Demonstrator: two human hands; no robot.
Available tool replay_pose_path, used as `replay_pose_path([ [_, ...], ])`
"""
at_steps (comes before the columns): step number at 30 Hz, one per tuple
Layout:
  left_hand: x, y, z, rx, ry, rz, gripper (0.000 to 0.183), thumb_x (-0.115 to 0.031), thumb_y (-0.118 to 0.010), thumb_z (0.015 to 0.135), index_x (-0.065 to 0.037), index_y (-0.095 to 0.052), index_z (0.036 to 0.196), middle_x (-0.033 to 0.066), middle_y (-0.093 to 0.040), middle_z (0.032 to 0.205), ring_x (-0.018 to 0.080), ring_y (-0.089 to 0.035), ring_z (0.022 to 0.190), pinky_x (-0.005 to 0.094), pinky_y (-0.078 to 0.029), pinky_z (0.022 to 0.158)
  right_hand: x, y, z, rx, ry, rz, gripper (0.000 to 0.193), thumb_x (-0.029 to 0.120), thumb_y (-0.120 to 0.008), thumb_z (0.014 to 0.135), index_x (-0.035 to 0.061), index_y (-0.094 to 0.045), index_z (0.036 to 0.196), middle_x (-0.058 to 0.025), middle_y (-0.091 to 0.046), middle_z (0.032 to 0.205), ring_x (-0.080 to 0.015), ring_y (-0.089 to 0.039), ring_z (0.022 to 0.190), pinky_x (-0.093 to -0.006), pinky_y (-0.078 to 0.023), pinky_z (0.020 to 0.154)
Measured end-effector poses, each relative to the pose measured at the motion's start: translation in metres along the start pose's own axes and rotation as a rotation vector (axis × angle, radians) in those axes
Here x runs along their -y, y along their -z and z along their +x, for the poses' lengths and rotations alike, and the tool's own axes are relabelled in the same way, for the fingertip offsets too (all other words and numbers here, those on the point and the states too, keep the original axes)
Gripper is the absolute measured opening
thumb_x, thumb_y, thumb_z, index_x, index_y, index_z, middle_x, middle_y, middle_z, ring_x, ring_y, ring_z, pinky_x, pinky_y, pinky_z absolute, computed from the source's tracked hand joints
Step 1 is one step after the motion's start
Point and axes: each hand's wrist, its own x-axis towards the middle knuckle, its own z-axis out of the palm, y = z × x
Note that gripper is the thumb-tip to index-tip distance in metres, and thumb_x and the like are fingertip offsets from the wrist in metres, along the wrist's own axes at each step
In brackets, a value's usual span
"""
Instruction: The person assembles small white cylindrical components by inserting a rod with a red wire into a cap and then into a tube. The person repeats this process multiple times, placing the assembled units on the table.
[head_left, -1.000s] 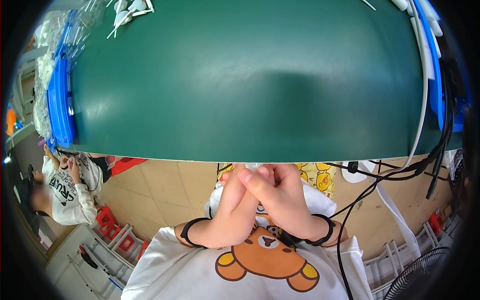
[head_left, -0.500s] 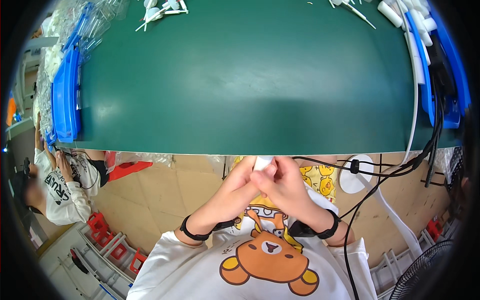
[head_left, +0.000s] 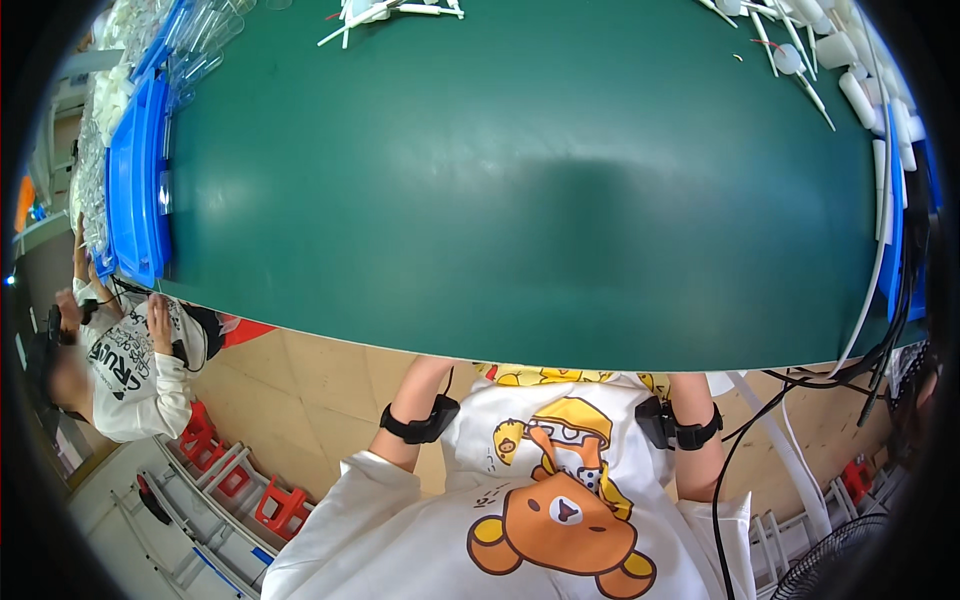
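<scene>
Both of my hands are hidden under the near edge of the green table (head_left: 520,200). Only my forearms show, rising from my white bear-print shirt (head_left: 550,510) up to that edge. A black band (head_left: 420,422) wraps my left wrist and another black band (head_left: 680,428) wraps my right wrist. What my hands hold, if anything, cannot be seen. The nearest loose things are white sticks and small plastic parts (head_left: 390,12) at the table's far edge, well away from me.
Blue bins (head_left: 135,190) with clear bags line the table's left side. White tubes and caps (head_left: 860,90) lie at the far right, with black cables (head_left: 800,385) hanging off that corner. Another person (head_left: 130,360) sits at left near red stools (head_left: 280,500). A fan (head_left: 830,570) stands lower right.
My hands were clasped together on a small white item in front of my chest; they have since moved up and out of sight beneath the table edge. The view has tilted toward the table.
</scene>
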Motion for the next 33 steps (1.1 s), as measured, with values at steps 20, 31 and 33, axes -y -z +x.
replay_pose_path([
  [20, -0.159, 0.033, -0.062, 0.311, -0.384, 0.427, 0.021, -0.014, -0.051, 0.090, 0.002, -0.059, 0.100, 0.0205, -0.061, 0.094, 0.0361, -0.058, 0.085, 0.0430, -0.047, 0.077, 0.003, 0.006, 0.025, 0.049, -0.078, 0.504, 0.021, 0.019, -0.060, 0.086, -0.0011, -0.063, 0.090, -0.0136, -0.064, 0.077, -0.0222, -0.063, 0.067, -0.0347, -0.050, 0.060],
  [31, -0.252, 0.037, -0.062, -0.230, -0.978, 0.106, 0.009, -0.001, -0.056, 0.086, -0.002, -0.062, 0.093, 0.0104, -0.061, 0.073, 0.0188, -0.058, 0.054, 0.0279, -0.045, 0.048, 0.045, 0.045, 0.026, 0.316, 0.240, 0.500, 0.034, 0.031, -0.054, 0.091, -0.0009, -0.058, 0.102, -0.0152, -0.067, 0.080, -0.0293, -0.064, 0.071, -0.0379, -0.050, 0.064],
  [33, -0.250, 0.039, -0.064, -0.256, -0.932, -0.029, 0.009, 0.000, -0.055, 0.087, -0.001, -0.062, 0.092, 0.0085, -0.060, 0.072, 0.0126, -0.057, 0.052, 0.0240, -0.044, 0.047, 0.064, 0.087, 0.017, 0.547, 0.302, 0.518, 0.037, 0.035, -0.053, 0.091, 0.0011, -0.057, 0.106, -0.0153, -0.067, 0.084, -0.0303, -0.065, 0.076, -0.0380, -0.050, 0.067],
])
